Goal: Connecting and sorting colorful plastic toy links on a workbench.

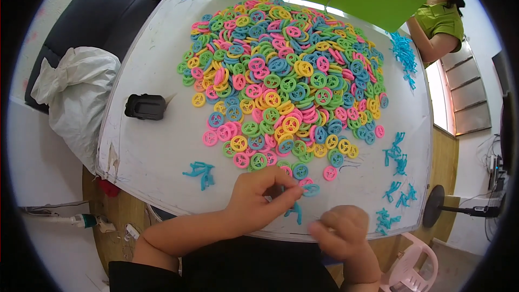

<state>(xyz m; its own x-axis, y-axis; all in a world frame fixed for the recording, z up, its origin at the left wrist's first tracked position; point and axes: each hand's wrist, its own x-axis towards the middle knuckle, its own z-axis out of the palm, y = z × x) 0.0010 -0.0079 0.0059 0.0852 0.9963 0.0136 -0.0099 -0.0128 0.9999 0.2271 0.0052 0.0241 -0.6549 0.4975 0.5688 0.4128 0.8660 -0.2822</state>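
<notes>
Left hand (259, 200): a narrow grip — thumb and forefinger closed at the 9 o'clock rim of a blue spoked wheel (311, 190), seemingly holding it.
Right hand (343, 230): at 4 o'clock from the left, curled and blurred; I cannot tell whether its grip holds anything.
Wheel's place: at 5 o'clock from the middle of the bench (162, 146), face tilted, just short of the multicoloured wheel pile (281, 81), which spreads up to 12 o'clock.
Blue forked piece (297, 212): at 7 o'clock from the wheel; lying or hanging from the fingers, unclear.
Forked-piece cluster (200, 174): at 8 o'clock on the bench, apart from the pile.
Black tray (146, 98): at 9 o'clock, also apart.
Wheel handling: probably light, fairly stiff plastic, smooth enough to skid; the thin spokes may flex or snap, so a fingertip pinch on the rim looks best.
Forked-piece handling: likely light and fiddly — better taken by the stem than the slim prongs.
</notes>
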